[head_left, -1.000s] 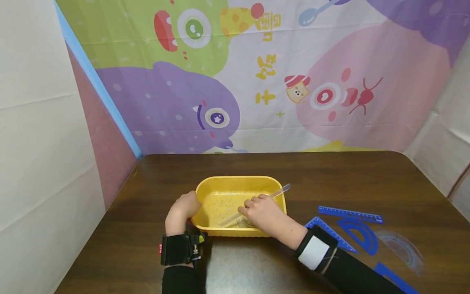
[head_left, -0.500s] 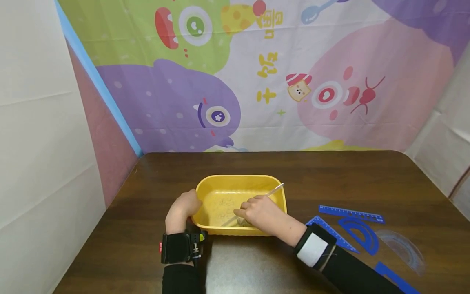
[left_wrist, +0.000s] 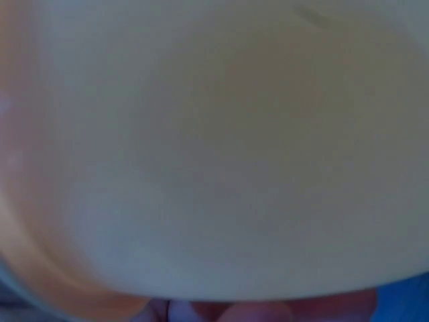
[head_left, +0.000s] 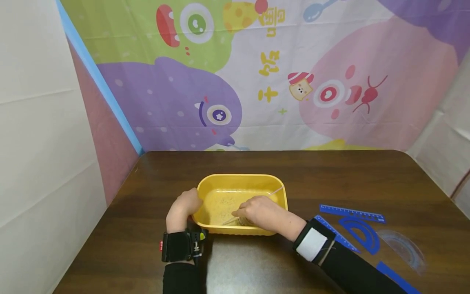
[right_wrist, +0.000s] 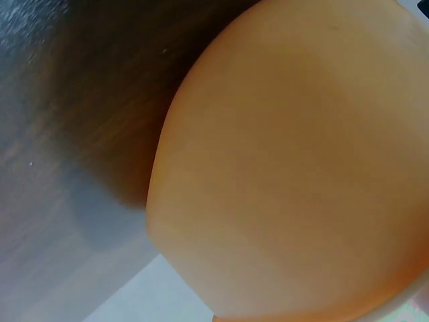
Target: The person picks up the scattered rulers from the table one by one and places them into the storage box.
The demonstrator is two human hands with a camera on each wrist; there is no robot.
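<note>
A yellow plastic basin (head_left: 235, 230) stands on the table in the head view. My left hand (head_left: 185, 204) grips its left rim, fingers hooked over the edge. Inside the basin, my right hand (head_left: 261, 210) holds a clear ruler-like strip (head_left: 276, 190) that slants from the far right corner toward the near left. The palm and fingers hide the strip's middle. Under the right hand lies another clear piece with dark markings (head_left: 244, 221), mostly covered. The basin's outer wall (left_wrist: 234, 168) fills the left wrist view, and the basin wall (right_wrist: 288, 168) dominates the right wrist view.
Right of the basin lie a blue ruler (head_left: 352, 213), a blue set square (head_left: 339, 234), a blue protractor (head_left: 361, 235) and a clear protractor (head_left: 403, 250). Another blue piece (head_left: 396, 277) sits by the right sleeve. A cartoon-printed cloth (head_left: 271, 122) hangs behind the table.
The right hand has lowered the clear strip; its far end, above the basin's rim before, now lies within the rim. My left hand keeps its grip on the basin.
</note>
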